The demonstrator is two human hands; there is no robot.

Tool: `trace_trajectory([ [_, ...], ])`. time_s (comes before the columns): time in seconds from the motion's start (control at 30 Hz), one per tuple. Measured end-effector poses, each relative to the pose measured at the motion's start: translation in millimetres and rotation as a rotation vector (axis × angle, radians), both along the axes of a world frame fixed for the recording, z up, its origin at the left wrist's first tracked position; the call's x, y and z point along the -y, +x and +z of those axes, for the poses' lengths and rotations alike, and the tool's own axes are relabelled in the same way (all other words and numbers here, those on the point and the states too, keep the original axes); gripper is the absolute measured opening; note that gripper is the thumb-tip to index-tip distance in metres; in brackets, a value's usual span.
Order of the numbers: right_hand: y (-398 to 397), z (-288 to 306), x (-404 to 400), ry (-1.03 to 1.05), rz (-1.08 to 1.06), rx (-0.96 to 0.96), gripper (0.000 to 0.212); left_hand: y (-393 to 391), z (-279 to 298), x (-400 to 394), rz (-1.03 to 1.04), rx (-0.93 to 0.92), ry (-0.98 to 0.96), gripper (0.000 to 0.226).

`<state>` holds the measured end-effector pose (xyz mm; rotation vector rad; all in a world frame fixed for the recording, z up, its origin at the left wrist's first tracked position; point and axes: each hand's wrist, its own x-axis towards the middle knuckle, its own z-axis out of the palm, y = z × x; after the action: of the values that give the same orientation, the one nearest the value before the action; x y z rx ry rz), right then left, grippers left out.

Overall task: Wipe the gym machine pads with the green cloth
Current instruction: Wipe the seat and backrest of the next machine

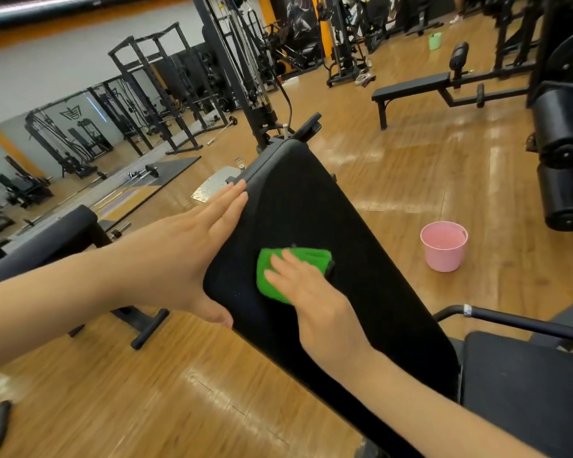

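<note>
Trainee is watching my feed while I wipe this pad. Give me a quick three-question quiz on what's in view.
1. True or false: the green cloth lies on the black back pad.
2. Which of the hands presses the cloth?
3. What colour is the nearer bucket on the floor: A pink, B blue, C white?

Key:
1. True.
2. The right hand; the left hand rests flat against the pad's edge.
3. A.

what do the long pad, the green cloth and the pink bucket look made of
Long pad: probably vinyl or faux leather over foam, matte black, with a stitched seam along its edge.
Green cloth: likely microfibre, with a fuzzy, folded look.
Pink bucket: seemingly plastic, smooth, with an even colour and a thin rim.
</note>
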<state>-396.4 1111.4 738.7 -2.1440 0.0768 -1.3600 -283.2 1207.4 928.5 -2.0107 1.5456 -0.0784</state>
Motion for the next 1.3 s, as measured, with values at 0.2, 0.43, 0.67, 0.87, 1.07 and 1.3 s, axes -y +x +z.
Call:
trace_trajectory([
  [0.2, 11, 50, 60, 0.319, -0.110, 0.017, 0.036, -9, -5, -2, 0.059, 0.096, -0.065, 0.147],
  [0.43, 61, 96, 77, 0.241, -0.188, -0.065, 0.040, -19, -12, -8, 0.215, 0.079, -0.129, 0.150],
  [0.67, 23, 39, 5, -0.060, -0.009, 0.074, 0.036, -16, -11, -8, 0.162, 0.046, -0.136, 0.154],
  [0.87, 35, 65, 83, 0.239, -0.160, -0.017, 0.042, -17, -12, -9, 0.176, 0.031, -0.153, 0.152],
  [1.07, 60, 94, 58, 0.071, -0.103, -0.002, 0.045, -16, -12, -10, 0.176, 0.025, -0.139, 0.149],
  [1.3, 25, -1, 42, 0.026, -0.060, 0.122, 0.040, -13, -12, -11, 0.157, 0.018, -0.137, 0.145],
])
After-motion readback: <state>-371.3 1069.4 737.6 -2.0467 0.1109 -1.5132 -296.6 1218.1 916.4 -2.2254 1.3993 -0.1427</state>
